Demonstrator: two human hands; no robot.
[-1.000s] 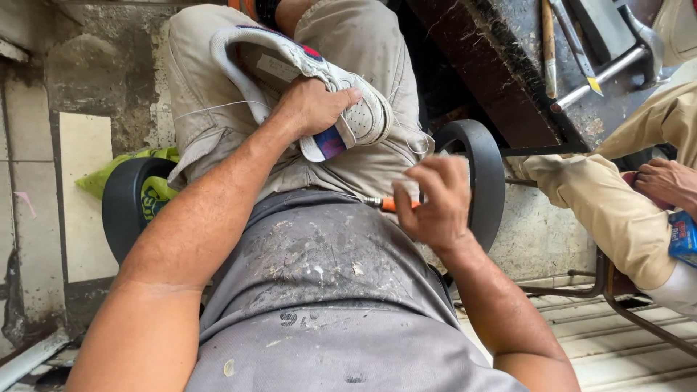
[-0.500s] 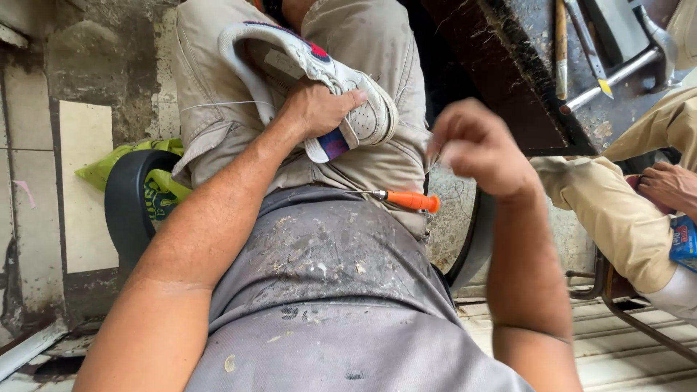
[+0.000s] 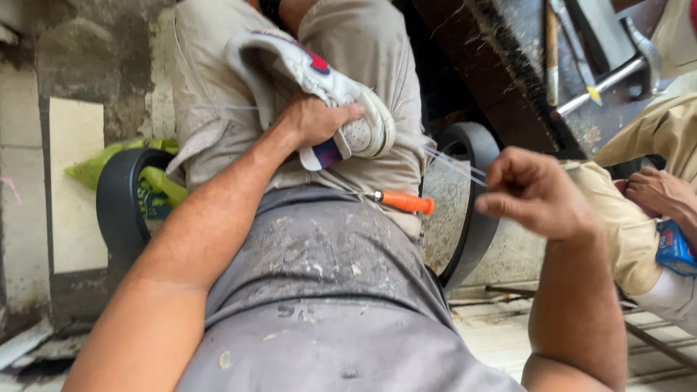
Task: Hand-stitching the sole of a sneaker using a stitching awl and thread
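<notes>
Stitching a white sneaker [image 3: 341, 109], mid-seam.
Left hand [image 3: 316, 120] grips the sneaker; right hand [image 3: 534, 192] pinches taut thread [image 3: 454, 163]; orange-handled awl [image 3: 403, 202] rests on the lap, stitching looks unfinished.

The left arm reaches forward from the lower left, nearly straight, its left hand [image 3: 316, 120] curled palm-down with the fingers clamped tight. The right arm rises from the lower right, elbow bent — its right hand [image 3: 534, 190] raised, fingers bunched, thumb and forefinger apparently pinched together, though blurred.
</notes>
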